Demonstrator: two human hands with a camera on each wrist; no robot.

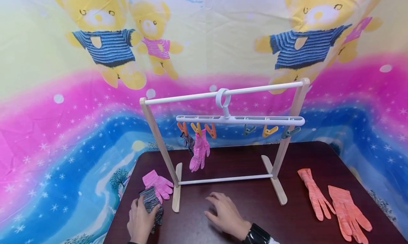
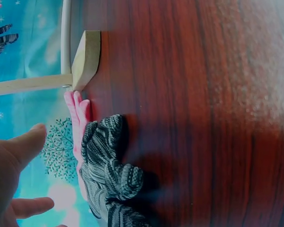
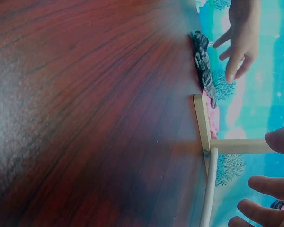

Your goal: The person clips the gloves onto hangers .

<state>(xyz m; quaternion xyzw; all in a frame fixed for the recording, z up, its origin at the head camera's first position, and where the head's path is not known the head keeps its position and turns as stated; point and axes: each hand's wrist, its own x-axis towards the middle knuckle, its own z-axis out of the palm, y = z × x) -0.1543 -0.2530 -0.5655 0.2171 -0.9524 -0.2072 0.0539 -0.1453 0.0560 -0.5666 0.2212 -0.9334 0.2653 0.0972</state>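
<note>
My left hand (image 1: pixel 141 219) hovers just over a black-and-grey knitted glove (image 1: pixel 151 200) on the table, thumb and fingers spread apart. A gap shows between that hand and the glove (image 2: pixel 109 165) in the left wrist view. Partly under the dark glove lies a pink glove (image 1: pixel 158 184). In front of the rack my right hand (image 1: pixel 224 214) is held over the table, fingers loosely bent, holding nothing. From the white hanger (image 1: pixel 267 121) a second pink glove (image 1: pixel 200 152) hangs by a yellow clip (image 1: pixel 196 128). Behind it a dark glove (image 1: pixel 188 143) hangs by an orange clip (image 1: pixel 182 128).
A wooden rack (image 1: pixel 155 141) with white bars holds the hanger by its hook. Several other clips, including a yellow one (image 1: pixel 270 131), hang without gloves. Two orange gloves (image 1: pixel 348 212) lie at the right of the dark table (image 1: pixel 197 230). A patterned cloth (image 1: pixel 204 42) stands behind.
</note>
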